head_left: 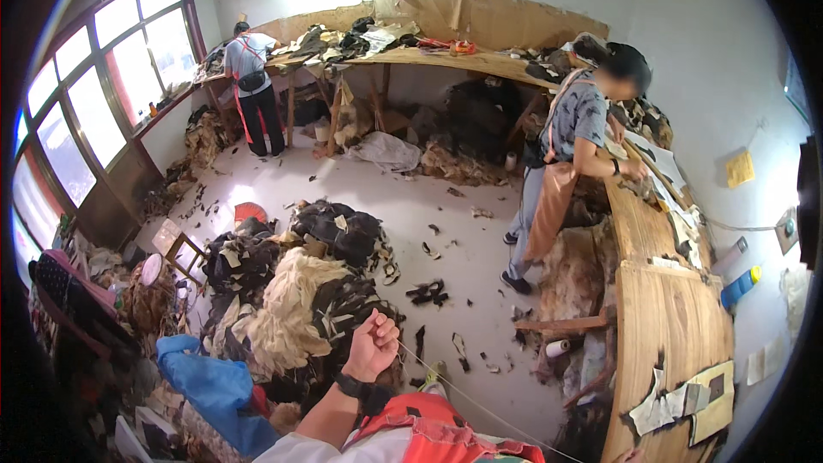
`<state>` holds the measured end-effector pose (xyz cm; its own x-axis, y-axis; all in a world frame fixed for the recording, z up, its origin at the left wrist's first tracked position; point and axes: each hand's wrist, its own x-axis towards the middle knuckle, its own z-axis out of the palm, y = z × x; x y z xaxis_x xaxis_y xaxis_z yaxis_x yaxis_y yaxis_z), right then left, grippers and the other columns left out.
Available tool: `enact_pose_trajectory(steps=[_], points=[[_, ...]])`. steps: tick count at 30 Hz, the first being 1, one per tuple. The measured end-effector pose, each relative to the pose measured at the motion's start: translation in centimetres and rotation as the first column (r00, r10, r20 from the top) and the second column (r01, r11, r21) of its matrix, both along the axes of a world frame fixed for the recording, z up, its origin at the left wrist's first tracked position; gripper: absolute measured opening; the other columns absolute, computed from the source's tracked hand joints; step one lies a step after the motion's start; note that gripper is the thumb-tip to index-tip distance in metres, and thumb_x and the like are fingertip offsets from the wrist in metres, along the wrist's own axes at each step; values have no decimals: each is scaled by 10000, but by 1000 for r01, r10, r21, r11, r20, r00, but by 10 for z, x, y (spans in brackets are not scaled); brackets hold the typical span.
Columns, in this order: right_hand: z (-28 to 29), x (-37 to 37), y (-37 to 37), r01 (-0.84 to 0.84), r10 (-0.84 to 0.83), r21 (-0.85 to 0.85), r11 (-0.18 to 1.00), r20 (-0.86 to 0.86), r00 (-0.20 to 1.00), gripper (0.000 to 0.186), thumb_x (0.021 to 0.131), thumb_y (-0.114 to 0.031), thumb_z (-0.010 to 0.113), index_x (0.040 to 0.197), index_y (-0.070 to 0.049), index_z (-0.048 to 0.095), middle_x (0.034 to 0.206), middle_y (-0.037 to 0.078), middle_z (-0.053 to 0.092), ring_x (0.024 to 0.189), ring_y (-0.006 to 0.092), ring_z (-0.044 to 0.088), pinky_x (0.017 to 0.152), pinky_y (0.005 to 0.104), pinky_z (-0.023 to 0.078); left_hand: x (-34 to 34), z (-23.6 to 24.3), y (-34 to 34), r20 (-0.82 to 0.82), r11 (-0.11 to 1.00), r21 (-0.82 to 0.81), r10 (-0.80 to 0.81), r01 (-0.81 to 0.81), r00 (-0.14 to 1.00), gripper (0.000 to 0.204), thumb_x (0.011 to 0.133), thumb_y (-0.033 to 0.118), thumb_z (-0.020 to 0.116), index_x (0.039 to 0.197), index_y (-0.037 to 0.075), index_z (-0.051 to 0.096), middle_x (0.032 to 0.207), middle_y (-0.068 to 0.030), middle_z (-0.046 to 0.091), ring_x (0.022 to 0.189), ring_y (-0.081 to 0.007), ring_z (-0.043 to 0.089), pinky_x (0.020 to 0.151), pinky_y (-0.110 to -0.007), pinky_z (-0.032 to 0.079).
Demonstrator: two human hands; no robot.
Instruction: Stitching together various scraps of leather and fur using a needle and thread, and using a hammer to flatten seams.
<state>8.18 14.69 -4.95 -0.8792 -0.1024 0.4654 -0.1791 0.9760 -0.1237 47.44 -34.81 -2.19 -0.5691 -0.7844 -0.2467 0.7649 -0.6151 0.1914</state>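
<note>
My left hand is raised in front of me, fingers curled closed, a dark watch on its wrist. A thin white thread runs from it, slanting down to the right towards the lower edge. Only a bit of my right hand shows at the lower right edge, beside the wooden table; its fingers are mostly cut off. On that table, close to the right hand, lie pale and black cut pieces and a yellowish sheet. Below my left hand, a red apron covers my front.
A heap of black and cream fur scraps lies on the floor ahead, with a blue cloth nearer. One person works at the right bench, another at the far bench. A blue bottle stands by the right wall.
</note>
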Motion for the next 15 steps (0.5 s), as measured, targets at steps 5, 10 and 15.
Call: enact_pose_trajectory(steps=[5, 10, 15], points=[[18, 9, -16, 111, -113, 26, 993, 138, 984, 334, 932, -370, 586, 983, -56, 688, 839, 173, 699, 740, 364, 669, 635, 437, 514, -2, 1, -1, -5, 999, 43, 17, -17, 1000, 279, 1041, 243, 445, 819, 100, 537, 692, 15, 441, 571, -94, 367, 487, -229, 287], [26, 12, -18, -59, 64, -66, 996, 72, 995, 344, 924, -373, 594, 960, -46, 693, 810, 172, 699, 721, 373, 674, 621, 459, 520, 0, 3, -2, -34, 994, 57, 100, -98, 994, 271, 1037, 233, 455, 818, 95, 533, 726, 5, 470, 602, -103, 428, 498, -238, 315], [-26, -18, 17, 68, -76, 99, 993, 80, 994, 399, 928, -419, 584, 907, -38, 701, 753, 193, 691, 670, 385, 673, 571, 465, 515, 8, -10, -5, -130, 997, 28, 78, -75, 988, 303, 1040, 269, 457, 791, 108, 525, 687, 16, 460, 571, -103, 419, 486, -238, 307]])
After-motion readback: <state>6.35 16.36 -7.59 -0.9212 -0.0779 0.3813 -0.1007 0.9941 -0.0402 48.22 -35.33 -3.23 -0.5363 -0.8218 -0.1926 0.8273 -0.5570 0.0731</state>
